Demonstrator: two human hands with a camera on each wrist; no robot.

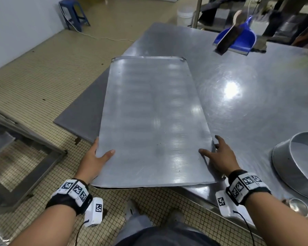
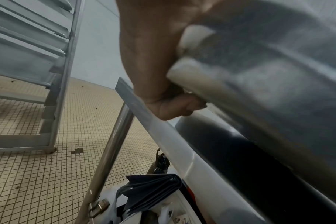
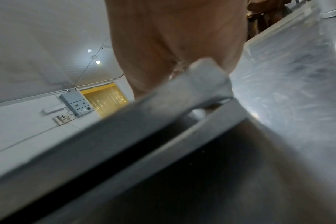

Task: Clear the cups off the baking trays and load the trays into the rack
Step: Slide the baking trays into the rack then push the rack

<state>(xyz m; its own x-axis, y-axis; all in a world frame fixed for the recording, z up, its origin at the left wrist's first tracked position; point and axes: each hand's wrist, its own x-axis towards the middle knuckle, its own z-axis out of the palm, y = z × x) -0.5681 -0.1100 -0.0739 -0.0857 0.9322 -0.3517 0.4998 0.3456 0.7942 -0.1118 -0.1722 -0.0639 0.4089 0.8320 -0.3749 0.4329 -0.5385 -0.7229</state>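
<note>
steel tray [image 1: 149, 118] overhanging table [image 1: 247, 96] edge

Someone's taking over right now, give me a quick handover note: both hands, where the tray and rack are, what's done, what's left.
Left hand grips the near left edge of the baking tray, thumb on top. Right hand holds the near right edge, thumb on top.
The tray, bare of cups, hangs partly past the steel table.
The rack stands on the floor to the left.
Done: this tray is cleared.
Left: carry it over and slide it into the rack.
</note>
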